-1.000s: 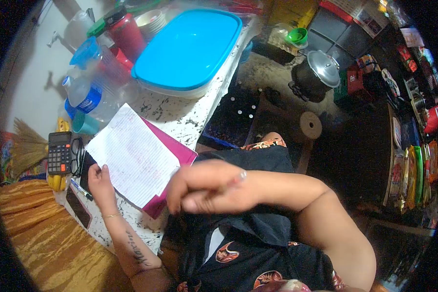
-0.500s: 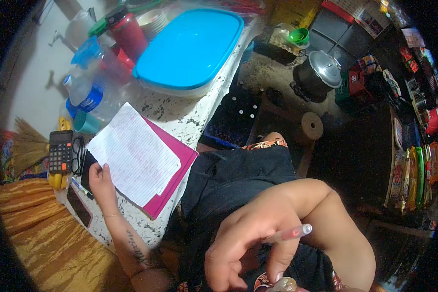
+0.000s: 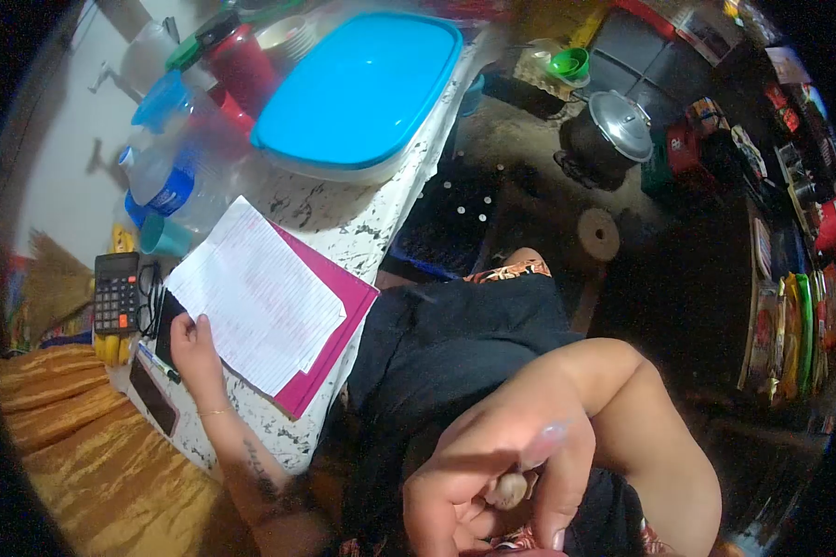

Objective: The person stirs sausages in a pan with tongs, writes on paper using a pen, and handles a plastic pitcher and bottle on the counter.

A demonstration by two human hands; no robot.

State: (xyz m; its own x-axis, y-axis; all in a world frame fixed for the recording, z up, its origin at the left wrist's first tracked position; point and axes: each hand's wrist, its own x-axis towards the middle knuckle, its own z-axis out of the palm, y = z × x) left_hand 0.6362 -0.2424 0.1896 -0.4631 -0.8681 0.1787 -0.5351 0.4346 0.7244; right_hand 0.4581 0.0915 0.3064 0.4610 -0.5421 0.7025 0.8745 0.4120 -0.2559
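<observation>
My left hand (image 3: 195, 357) is at the left edge of a lined, handwritten sheet of paper (image 3: 255, 297), thumb and curled fingers closed at its margin. Under the sheet lies a magenta folder (image 3: 318, 373) on the white, black-flecked table. Close to the camera, my right hand (image 3: 502, 464) is raised above my lap, its fingers bent round a clear pen (image 3: 542, 446) with a pinkish end, blurred here. A small rounded, pale brown thing (image 3: 509, 489) shows between thumb and fingers; I cannot make out what it is.
A large container with a blue lid (image 3: 362, 88) fills the table's far part. Beside it stand a plastic bottle (image 3: 161, 176) and a teal cup (image 3: 164, 236). A calculator (image 3: 116, 293), pen (image 3: 158, 362) and phone (image 3: 153, 397) lie leftward. A lidded pot (image 3: 613, 135) stands beyond.
My right hand has shifted slightly right and turned, tilting the pen's end toward the camera. The small rounded thing now shows higher, between the fingers. My left hand has stayed at the paper.
</observation>
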